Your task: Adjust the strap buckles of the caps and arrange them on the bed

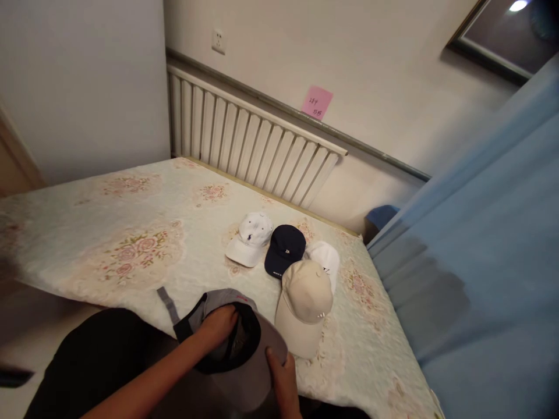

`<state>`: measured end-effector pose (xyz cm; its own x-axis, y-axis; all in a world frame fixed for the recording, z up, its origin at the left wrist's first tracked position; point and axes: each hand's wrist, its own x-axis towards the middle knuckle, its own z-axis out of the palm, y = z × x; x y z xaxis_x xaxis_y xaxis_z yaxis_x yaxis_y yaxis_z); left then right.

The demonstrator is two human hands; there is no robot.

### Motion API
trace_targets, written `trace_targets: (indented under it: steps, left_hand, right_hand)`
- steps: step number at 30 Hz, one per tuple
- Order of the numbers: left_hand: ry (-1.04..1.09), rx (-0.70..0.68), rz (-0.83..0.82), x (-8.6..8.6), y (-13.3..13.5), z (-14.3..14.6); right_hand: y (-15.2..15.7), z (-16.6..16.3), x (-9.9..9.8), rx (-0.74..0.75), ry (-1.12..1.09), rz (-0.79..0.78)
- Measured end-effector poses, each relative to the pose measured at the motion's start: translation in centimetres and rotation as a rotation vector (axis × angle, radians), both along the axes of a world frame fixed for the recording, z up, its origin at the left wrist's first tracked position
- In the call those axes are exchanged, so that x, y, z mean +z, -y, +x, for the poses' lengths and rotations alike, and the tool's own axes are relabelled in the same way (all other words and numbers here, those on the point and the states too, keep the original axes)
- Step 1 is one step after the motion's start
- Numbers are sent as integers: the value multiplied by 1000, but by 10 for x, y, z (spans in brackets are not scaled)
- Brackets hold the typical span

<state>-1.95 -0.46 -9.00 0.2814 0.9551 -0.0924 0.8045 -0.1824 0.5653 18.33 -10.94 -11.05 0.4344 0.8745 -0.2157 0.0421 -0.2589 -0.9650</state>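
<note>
A grey baseball cap [251, 378] is turned with its dark inside facing up, close to my lap. My left hand [220, 325] reaches into the crown with its fingers curled against the lining; the fingertips are partly hidden. On the right edge of the brim, my right hand [283, 372] grips with the thumb on top and the other fingers mostly out of sight. The loose strap [168, 304] sticks out to the left. Just beyond the cap sit a beige cap [308, 297], a navy cap [286, 247], a white cap [253, 233] and another white cap [328, 258] partly behind the beige one.
The caps rest on a bed with a pale floral cover [144, 250]. Behind it are a white radiator [257, 139] and a wall with a pink note [317, 102]. A blue curtain [471, 250] hangs on the right, beside a blue object [381, 218].
</note>
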Motion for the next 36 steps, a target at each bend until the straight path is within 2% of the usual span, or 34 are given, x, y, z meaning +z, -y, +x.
trace_targets:
  steps: [3,9,17,27,32,36]
  left_hand:
    - [9,8,35,8,-4,-2]
    - [0,94,82,23,-8,-5]
    - [35,183,124,35,-14,-3]
    - [108,82,41,28,-5,13]
    - [108,102,24,23,-7,16]
    - [140,135,22,16,-6,16]
  right_hand:
    - [0,2,2,43,-2,-18]
    - [0,1,3,40,1,9]
    - [1,0,11,68,-23,7]
    - [-1,1,3,59,-37,-7]
    - [1,-4,17,72,-35,6]
    - [4,-12,40,159,-39,20]
